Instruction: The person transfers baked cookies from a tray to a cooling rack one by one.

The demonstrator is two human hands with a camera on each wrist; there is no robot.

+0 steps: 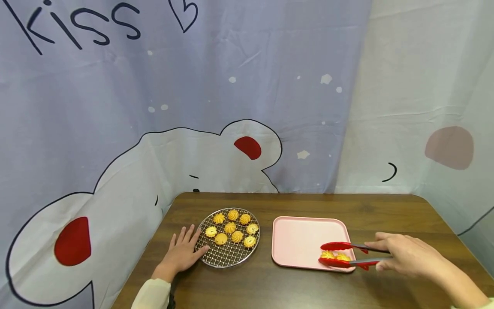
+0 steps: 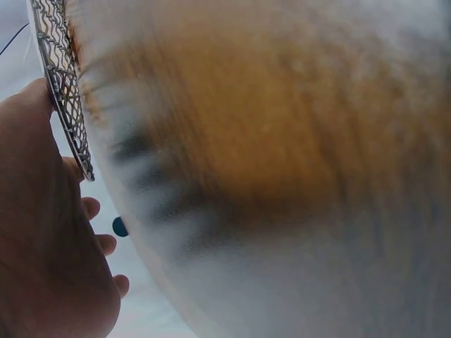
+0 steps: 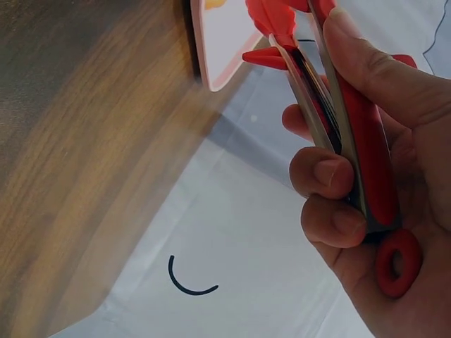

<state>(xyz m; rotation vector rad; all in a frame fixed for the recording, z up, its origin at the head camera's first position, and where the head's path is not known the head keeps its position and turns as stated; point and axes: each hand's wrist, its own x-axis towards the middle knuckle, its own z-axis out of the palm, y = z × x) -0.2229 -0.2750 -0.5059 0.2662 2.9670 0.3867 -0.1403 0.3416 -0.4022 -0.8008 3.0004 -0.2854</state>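
Observation:
My right hand (image 1: 411,253) grips a pair of red-tipped tongs (image 1: 337,246), fingers wrapped round the handles. In the right wrist view the tongs (image 3: 366,134) show a red ring at the handle end. The tong tips are around two yellow piped cookies (image 1: 335,255) at the near right corner of the pink tray (image 1: 297,240); whether they touch them I cannot tell. My left hand (image 1: 181,251) lies with fingers spread at the left edge of a round wire rack (image 1: 225,257), thumb at its rim. Several swirled cookies (image 1: 230,227) sit on the rack.
Rack and tray stand side by side on a dark wooden table (image 1: 247,287), a gap between them. Behind the table hangs a printed cloth (image 1: 293,107). A thin dark cord (image 1: 476,221) runs at the far right.

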